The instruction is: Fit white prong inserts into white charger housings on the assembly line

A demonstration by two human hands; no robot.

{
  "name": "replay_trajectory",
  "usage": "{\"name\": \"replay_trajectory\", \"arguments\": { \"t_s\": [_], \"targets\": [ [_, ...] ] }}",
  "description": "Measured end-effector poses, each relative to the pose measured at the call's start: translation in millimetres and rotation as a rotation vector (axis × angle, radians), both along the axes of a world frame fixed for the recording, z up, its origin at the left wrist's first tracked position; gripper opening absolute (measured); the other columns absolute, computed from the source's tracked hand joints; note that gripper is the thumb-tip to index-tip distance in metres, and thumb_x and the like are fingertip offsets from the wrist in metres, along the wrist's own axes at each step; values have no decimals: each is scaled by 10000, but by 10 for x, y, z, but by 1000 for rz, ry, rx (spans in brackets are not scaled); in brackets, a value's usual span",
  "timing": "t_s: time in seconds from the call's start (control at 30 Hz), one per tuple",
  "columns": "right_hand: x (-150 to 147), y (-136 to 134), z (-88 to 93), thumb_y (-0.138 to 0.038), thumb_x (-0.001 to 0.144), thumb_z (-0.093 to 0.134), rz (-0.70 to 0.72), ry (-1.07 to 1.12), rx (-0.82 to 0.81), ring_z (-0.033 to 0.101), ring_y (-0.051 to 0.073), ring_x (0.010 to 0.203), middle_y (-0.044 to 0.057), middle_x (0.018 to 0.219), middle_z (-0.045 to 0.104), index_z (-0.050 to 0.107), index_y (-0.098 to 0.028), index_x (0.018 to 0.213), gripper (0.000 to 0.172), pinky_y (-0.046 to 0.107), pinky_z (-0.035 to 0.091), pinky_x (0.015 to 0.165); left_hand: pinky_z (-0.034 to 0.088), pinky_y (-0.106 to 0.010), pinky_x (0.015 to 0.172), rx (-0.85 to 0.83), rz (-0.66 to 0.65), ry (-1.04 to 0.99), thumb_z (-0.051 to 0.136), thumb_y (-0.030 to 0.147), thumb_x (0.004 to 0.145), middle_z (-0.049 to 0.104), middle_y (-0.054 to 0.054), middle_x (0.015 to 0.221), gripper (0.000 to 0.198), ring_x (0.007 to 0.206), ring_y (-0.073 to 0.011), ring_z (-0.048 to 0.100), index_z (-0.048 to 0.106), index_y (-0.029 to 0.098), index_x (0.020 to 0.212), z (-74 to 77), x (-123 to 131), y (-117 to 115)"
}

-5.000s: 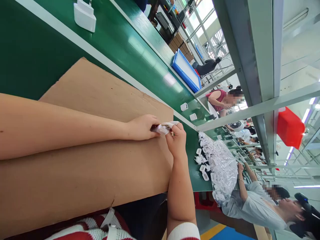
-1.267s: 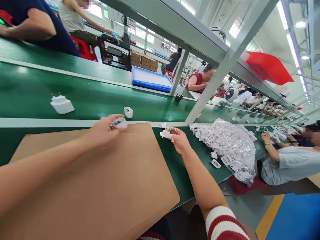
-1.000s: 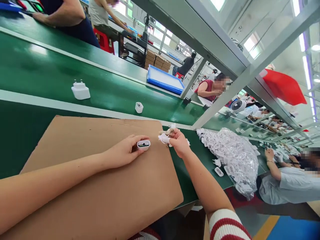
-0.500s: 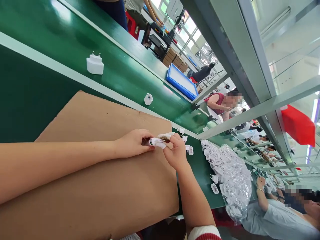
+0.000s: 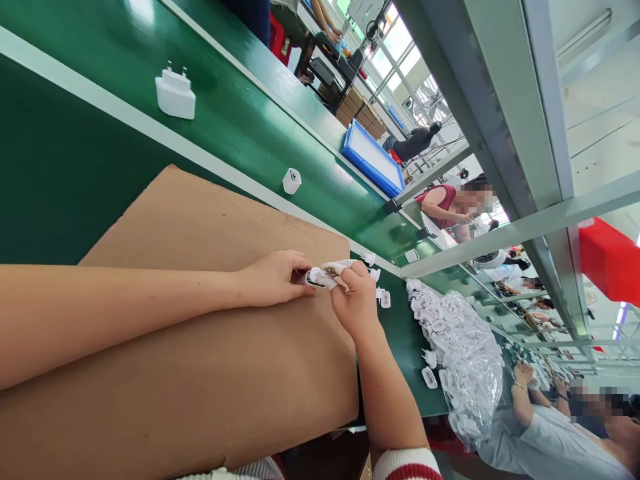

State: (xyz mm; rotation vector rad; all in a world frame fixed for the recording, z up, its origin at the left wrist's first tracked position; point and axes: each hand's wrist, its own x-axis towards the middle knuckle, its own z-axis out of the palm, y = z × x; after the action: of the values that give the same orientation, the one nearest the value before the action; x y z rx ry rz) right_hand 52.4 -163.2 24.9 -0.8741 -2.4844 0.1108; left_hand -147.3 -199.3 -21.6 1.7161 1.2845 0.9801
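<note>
My left hand [image 5: 275, 279] is closed around the left end of a small white charger housing [image 5: 317, 277], gripping it between thumb and fingers. From the right, my right hand [image 5: 356, 300] pinches a crumpled white cloth [image 5: 334, 269] with brownish stains against the housing. Fingers and cloth cover much of the housing. Both hands are over the right part of a brown cardboard sheet [image 5: 225, 373]. Just beyond my right hand, several white plug chargers [image 5: 383, 298] lie on the green table.
A clear plastic bag [image 5: 470, 360] full of white charger parts is at the right. Two white chargers, one with upright pins [image 5: 175, 95] and a smaller-looking one [image 5: 292, 181], stand on the green belt. A blue-rimmed tray [image 5: 374, 158] lies beyond. Co-workers sit farther along; metal beams cross overhead.
The cloth and housing have turned slightly in my hands, and more of the housing's open end shows. Both chargers on the belt have shifted left. The view has tilted a little.
</note>
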Motion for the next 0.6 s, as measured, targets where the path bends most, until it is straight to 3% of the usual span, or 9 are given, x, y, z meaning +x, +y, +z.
{"name": "replay_trajectory", "arguments": {
  "t_s": [0.17, 0.43, 0.6],
  "targets": [
    [1, 11, 18, 11, 778, 551, 42, -97, 5, 572, 211, 855, 39, 843, 614, 707, -221, 888, 300, 310, 481, 721, 442, -315, 664, 12, -2, -6, 630, 557, 769, 632, -44, 814, 361, 760, -212, 596, 681, 201, 757, 2, 6, 6],
    [-54, -25, 86, 28, 797, 534, 65, -227, 76, 549, 220, 848, 47, 852, 612, 687, -220, 916, 315, 315, 457, 719, 434, -320, 684, 33, -6, 18, 618, 513, 769, 622, -50, 816, 321, 777, -221, 597, 658, 195, 753, -8, 1, 8],
    [-53, 32, 64, 25, 759, 557, 21, -184, -25, 577, 216, 861, 35, 823, 604, 683, -226, 833, 290, 303, 468, 715, 432, -323, 677, 22, 3, 21, 633, 515, 763, 628, -53, 812, 319, 769, -225, 594, 664, 198, 741, -14, 3, 10]
  ]
}}
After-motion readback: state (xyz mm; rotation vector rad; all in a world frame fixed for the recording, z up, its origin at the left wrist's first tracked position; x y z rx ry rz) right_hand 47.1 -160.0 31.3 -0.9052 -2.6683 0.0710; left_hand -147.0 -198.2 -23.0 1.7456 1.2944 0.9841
